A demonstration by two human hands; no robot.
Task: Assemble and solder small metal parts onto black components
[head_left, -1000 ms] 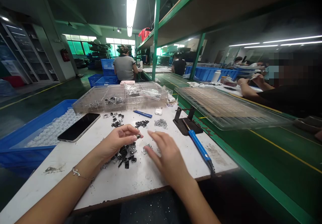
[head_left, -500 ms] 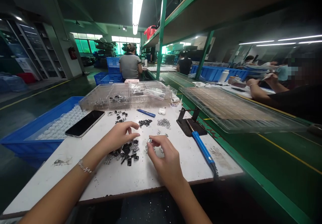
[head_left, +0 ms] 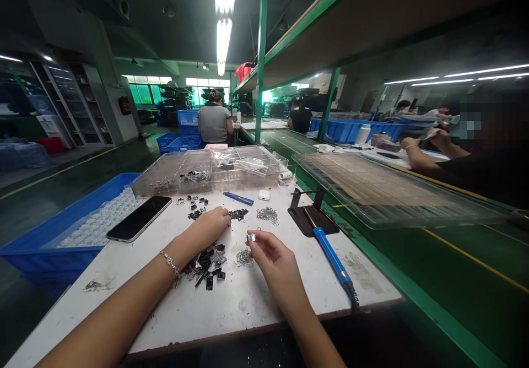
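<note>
My right hand (head_left: pixel 278 260) pinches a small shiny silver metal piece (head_left: pixel 251 238) between thumb and fingertips, raised over the white table. My left hand (head_left: pixel 211 226) reaches to the edge of a small pile of black parts (head_left: pixel 238 214). Its fingers are bent together, and whatever they hold is hidden. Below that hand lies a larger heap of black and clear plastic pieces (head_left: pixel 210 260). A little cluster of thin metal bits (head_left: pixel 243 257) sits between the heap and my right hand. Farther back is a pile of small silver parts (head_left: pixel 266 215).
A blue soldering iron (head_left: pixel 330 252) rests in a black stand (head_left: pixel 308 226) on the right. A phone (head_left: pixel 139 218) lies left, beside a blue crate (head_left: pixel 70 258) of white pieces. A divided clear box (head_left: pixel 198 161), a blue pen-like tool (head_left: pixel 238 198) and a white case (head_left: pixel 264 194) are behind.
My left hand has moved forward and right to the small black pile, its fingers closing from a spread pose. My right hand still pinches the silver piece, now turned more toward view.
</note>
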